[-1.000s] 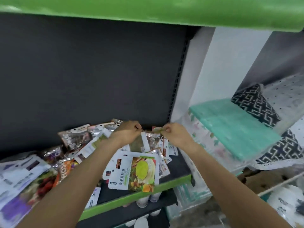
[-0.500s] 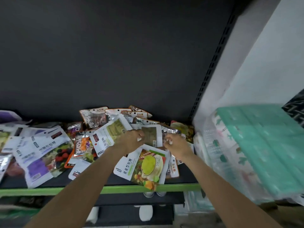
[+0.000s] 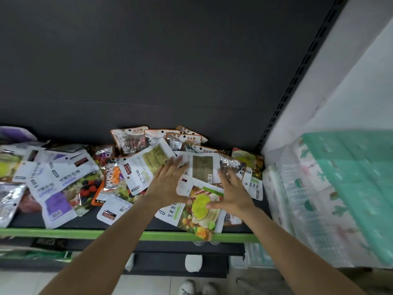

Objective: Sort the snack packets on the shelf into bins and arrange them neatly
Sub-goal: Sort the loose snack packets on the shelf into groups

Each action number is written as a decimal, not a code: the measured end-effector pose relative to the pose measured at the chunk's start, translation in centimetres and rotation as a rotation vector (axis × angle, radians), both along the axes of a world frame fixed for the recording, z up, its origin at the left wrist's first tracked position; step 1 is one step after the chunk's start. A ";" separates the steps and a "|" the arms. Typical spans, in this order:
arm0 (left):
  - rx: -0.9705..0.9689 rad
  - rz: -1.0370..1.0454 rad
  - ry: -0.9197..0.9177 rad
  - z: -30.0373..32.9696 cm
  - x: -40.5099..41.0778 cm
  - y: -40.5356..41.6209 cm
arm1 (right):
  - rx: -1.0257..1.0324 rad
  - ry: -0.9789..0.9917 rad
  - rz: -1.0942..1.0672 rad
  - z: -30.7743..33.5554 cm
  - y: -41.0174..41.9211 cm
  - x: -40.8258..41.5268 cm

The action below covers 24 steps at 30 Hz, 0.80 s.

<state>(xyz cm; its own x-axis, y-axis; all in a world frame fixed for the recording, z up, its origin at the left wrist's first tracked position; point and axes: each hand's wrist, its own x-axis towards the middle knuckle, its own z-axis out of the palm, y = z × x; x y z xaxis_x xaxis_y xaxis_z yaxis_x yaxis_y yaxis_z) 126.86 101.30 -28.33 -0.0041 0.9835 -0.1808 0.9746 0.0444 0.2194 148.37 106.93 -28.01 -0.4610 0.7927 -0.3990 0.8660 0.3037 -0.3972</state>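
Several snack packets lie in a loose pile on the dark shelf with a green front edge. My left hand is spread flat, fingers straight, over a white packet with a gold label. My right hand is also spread with straight fingers, its thumb on a white packet with a green fruit picture that overhangs the shelf edge. Between the hands lies a white packet with a brown window. Neither hand grips anything.
More packets lie to the left, among them a white and purple berry packet and an orange one. Brown-topped packets lean on the dark back panel. Wrapped teal goods stand to the right. A lower shelf and shoes show below.
Both hands have opened from pinched, curled poses to flat spread fingers and moved a little toward me over the pile. The camera has tilted down and left.
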 end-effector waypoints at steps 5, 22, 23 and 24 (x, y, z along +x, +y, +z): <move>0.076 0.009 0.026 0.2 -0.5 0.0 | 0.116 0.068 -0.050 -0.7 0.0 0.2; 0.003 -0.021 0.077 0.2 0.7 -1.9 | 0.170 0.201 -0.105 -1.0 0.1 0.7; 0.008 -0.016 0.089 0.2 0.8 -2.0 | 0.151 0.212 -0.136 -1.1 0.3 0.9; 0.011 -0.007 0.094 0.3 0.7 -2.0 | 0.123 0.216 -0.165 -1.1 0.4 1.1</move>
